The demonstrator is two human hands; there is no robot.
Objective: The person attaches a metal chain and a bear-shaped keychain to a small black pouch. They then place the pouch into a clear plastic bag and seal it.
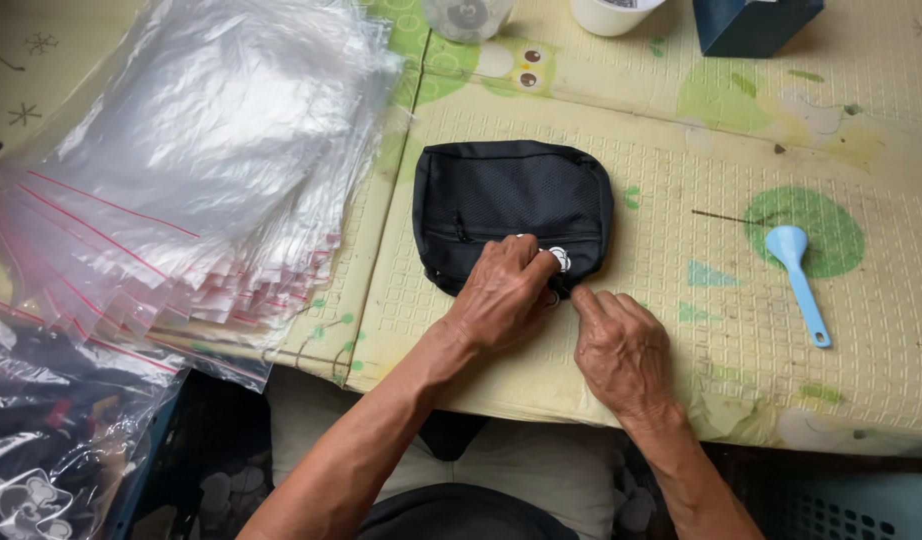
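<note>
Patterned foam mat [681, 130] covers the desk; both hands' fingers pinch the near edge of a black pouch [511, 205], left hand [501, 300] beside right hand [621, 350], a blue spoon [799, 275] well right.

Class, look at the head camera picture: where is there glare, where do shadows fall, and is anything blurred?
Head view: soft even light; glare on the stack of clear plastic bags; faint shadow under the left hand and right hand by the black pouch; the blue spoon stays sharp; nothing noticeably blurred.
</note>
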